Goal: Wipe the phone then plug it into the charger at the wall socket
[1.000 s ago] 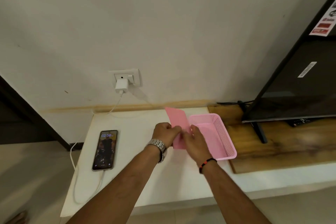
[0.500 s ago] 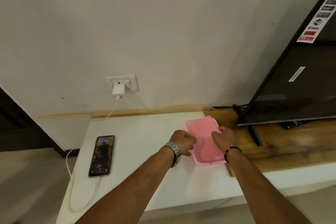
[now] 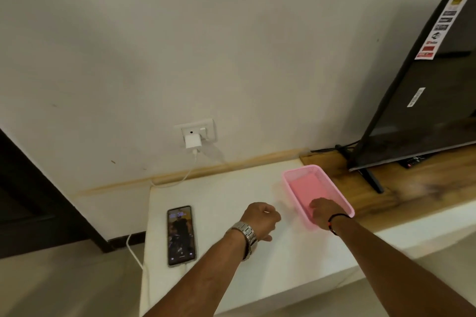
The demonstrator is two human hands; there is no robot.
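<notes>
The phone (image 3: 181, 235) lies face up with its screen lit on the left of the white ledge (image 3: 221, 201), a white cable (image 3: 134, 252) running from its near end. The white charger (image 3: 192, 141) sits in the wall socket (image 3: 208, 128) above. A folded pink cloth (image 3: 306, 188) lies flat inside the pink mesh basket (image 3: 342, 198). My right hand (image 3: 322, 212) rests in the basket's near end, on the cloth. My left hand (image 3: 260, 219), with a metal watch, hovers over the ledge as a loose fist, holding nothing.
A black TV (image 3: 425, 90) on a thin stand stands on the wooden board (image 3: 342, 183) at the right, close to the basket. A dark doorway (image 3: 33, 201) is at the left. The floor lies below the ledge's front edge.
The pink cloth went from being held by both hands above the ledge into the basket. My left hand has pulled back to the left; my right hand stays in the basket.
</notes>
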